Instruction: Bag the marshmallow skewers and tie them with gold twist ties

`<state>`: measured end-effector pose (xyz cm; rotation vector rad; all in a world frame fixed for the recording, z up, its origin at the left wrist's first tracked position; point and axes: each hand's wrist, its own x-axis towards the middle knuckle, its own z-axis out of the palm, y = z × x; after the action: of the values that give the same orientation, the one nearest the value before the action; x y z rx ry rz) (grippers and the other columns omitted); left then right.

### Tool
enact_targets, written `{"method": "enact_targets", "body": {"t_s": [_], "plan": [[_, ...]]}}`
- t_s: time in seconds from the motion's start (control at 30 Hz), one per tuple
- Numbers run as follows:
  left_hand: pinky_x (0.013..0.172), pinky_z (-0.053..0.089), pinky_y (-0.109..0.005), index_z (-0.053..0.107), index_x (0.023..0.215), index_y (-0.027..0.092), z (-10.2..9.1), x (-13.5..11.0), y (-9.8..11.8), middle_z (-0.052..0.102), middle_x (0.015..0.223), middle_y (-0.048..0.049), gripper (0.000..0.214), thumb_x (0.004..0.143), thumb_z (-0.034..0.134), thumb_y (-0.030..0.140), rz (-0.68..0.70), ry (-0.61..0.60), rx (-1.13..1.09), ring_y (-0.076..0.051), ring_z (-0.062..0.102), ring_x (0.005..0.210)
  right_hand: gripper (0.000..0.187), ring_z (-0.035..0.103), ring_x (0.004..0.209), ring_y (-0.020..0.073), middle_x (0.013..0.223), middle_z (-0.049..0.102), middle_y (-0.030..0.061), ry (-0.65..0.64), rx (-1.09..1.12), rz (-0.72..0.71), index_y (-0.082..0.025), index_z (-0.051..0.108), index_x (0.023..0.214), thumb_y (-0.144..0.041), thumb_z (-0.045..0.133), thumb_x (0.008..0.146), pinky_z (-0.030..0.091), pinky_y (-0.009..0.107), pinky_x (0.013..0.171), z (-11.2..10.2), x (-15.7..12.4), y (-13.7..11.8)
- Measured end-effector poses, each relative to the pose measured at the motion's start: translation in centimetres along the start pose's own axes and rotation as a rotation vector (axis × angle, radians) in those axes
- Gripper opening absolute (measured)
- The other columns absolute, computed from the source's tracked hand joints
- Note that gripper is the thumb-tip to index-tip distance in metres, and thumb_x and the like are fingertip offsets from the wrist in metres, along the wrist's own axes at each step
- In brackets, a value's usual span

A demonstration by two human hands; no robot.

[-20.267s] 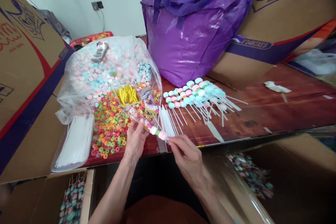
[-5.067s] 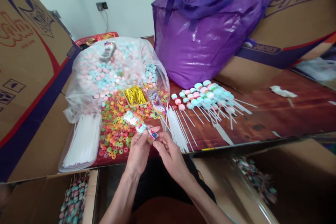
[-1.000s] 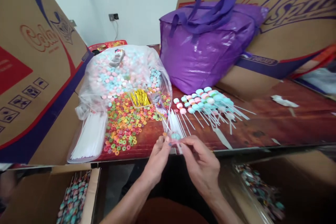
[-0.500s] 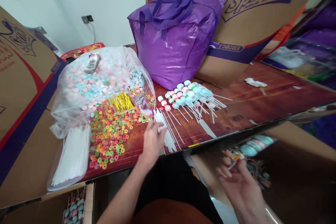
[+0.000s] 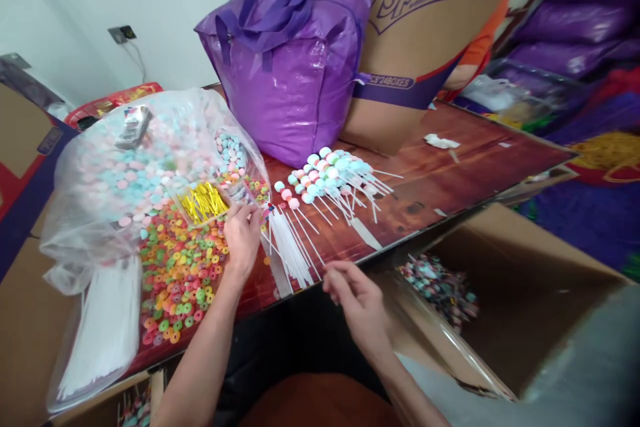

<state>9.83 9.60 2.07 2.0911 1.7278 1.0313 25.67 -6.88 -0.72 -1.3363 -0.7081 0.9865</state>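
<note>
My left hand [image 5: 242,235] reaches over the wooden table [image 5: 450,180], its fingers curled at a small printed wrapper packet [image 5: 246,197] beside the tray of gold twist ties [image 5: 201,203]. Colourful ring candies [image 5: 175,273] lie just left of that hand. My right hand [image 5: 356,299] hovers at the table's front edge with loosely spread fingers and nothing in it, close to a bundle of white sticks [image 5: 290,250]. Finished marshmallow sticks [image 5: 327,173] lie in a pile beyond.
A big clear bag of pastel marshmallows [image 5: 135,160] fills the left. A purple tote bag [image 5: 285,67] stands behind, against cardboard boxes. An open carton [image 5: 505,293] at lower right holds wrapped candy sticks [image 5: 440,283]. A pack of white sticks [image 5: 100,333] lies at lower left.
My right hand let the wrapped stick go into the carton at lower right and came back empty to the table edge. My left hand moved up to the wrapper packet. The view swung right.
</note>
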Motion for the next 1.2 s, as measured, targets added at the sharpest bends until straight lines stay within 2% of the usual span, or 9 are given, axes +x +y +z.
{"method": "enact_targets", "body": {"t_s": [0.13, 0.23, 0.33, 0.5, 0.57, 0.67, 0.77, 1.0, 1.2], "plan": [[0.066, 0.046, -0.027, 0.071, 0.078, 0.019, -1.6, -3.9, 2.3, 0.064, 0.083, -0.0029, 0.016, 0.089, 0.062, 0.027, 0.062, -0.034, -0.355, -0.016, 0.061, 0.074, 0.036, 0.050, 0.058, 0.0109, 0.083, 0.065, 0.0022, -0.077, 0.130, 0.058, -0.019, 0.068, 0.102, -0.045, 0.074, 0.078, 0.039, 0.022, 0.048, 3.7, 1.4, -0.7], [0.069, 0.049, -0.027, 0.072, 0.082, 0.020, -2.2, -6.9, 3.0, 0.065, 0.089, -0.0044, 0.014, 0.087, 0.065, 0.031, -0.015, -0.036, -0.493, -0.017, 0.062, 0.081, 0.027, 0.044, 0.053, 0.0088, 0.067, 0.058, -0.0022, -0.103, 0.250, 0.097, -0.017, 0.067, 0.079, -0.042, 0.077, 0.074, 0.036, 0.022, 0.048, 6.1, 2.3, -0.9], [0.064, 0.048, -0.024, 0.072, 0.091, 0.019, -2.5, -9.4, 2.6, 0.064, 0.087, -0.0042, 0.023, 0.082, 0.072, 0.041, -0.278, 0.049, -0.690, -0.014, 0.060, 0.073, 0.026, 0.041, 0.053, 0.0082, 0.058, 0.051, -0.0045, -0.066, 0.268, 0.044, -0.017, 0.062, 0.067, -0.037, 0.075, 0.076, 0.034, 0.022, 0.050, 7.4, 2.2, -0.8], [0.045, 0.037, -0.019, 0.071, 0.082, 0.013, -3.0, -10.4, 2.1, 0.061, 0.071, -0.0031, 0.046, 0.071, 0.078, 0.058, -0.924, -0.341, -1.407, -0.007, 0.045, 0.051, 0.025, 0.048, 0.056, 0.0109, 0.061, 0.054, -0.0035, -0.183, 0.154, 0.002, -0.019, 0.059, 0.067, -0.036, 0.070, 0.081, 0.039, 0.023, 0.053, 7.5, 1.1, -1.0], [0.052, 0.043, -0.019, 0.072, 0.084, 0.015, -3.2, -9.8, 2.1, 0.065, 0.077, -0.0030, 0.040, 0.063, 0.088, 0.045, -1.017, -0.283, -1.590, -0.007, 0.051, 0.059, 0.026, 0.048, 0.057, 0.0118, 0.062, 0.053, -0.0034, -0.230, 0.108, -0.020, -0.019, 0.057, 0.067, -0.037, 0.068, 0.083, 0.040, 0.024, 0.055, 7.3, 0.8, -1.2], [0.054, 0.045, -0.017, 0.070, 0.076, 0.015, -3.0, -9.1, 2.1, 0.063, 0.072, 0.0013, 0.033, 0.055, 0.093, 0.024, -0.982, -0.052, -1.592, -0.006, 0.051, 0.058, 0.034, 0.040, 0.058, 0.0105, 0.061, 0.042, -0.0052, -0.209, 0.004, -0.113, -0.020, 0.047, 0.062, -0.037, 0.063, 0.086, 0.036, 0.023, 0.056, 7.2, 0.6, -1.1], [0.053, 0.042, -0.015, 0.066, 0.067, 0.013, -2.7, -9.2, 2.5, 0.055, 0.061, 0.0052, 0.030, 0.055, 0.092, 0.022, -0.875, 0.105, -1.512, -0.003, 0.043, 0.052, 0.042, 0.033, 0.057, 0.0100, 0.059, 0.033, -0.0061, -0.179, -0.099, -0.139, -0.021, 0.036, 0.060, -0.040, 0.057, 0.091, 0.030, 0.024, 0.054, 7.1, 0.7, -0.7], [0.047, 0.038, -0.017, 0.065, 0.075, 0.014, -3.1, -9.6, 1.9, 0.058, 0.068, 0.0034, 0.037, 0.059, 0.091, 0.033, -0.909, 0.127, -1.465, -0.004, 0.044, 0.051, 0.043, 0.035, 0.058, 0.0114, 0.060, 0.035, -0.0050, -0.257, -0.222, -0.185, -0.022, 0.037, 0.061, -0.045, 0.051, 0.094, 0.030, 0.025, 0.056, 6.4, 1.6, -0.4], [0.045, 0.030, -0.016, 0.053, 0.061, 0.015, -2.5, -9.4, 1.7, 0.043, 0.056, 0.0078, 0.042, 0.061, 0.090, 0.037, -0.774, 0.333, -1.283, -0.004, 0.033, 0.049, 0.043, 0.039, 0.059, 0.0121, 0.060, 0.039, -0.0043, -0.271, -0.311, -0.180, -0.021, 0.040, 0.060, -0.044, 0.050, 0.096, 0.031, 0.025, 0.056, 5.8, 2.8, 0.2]]}}
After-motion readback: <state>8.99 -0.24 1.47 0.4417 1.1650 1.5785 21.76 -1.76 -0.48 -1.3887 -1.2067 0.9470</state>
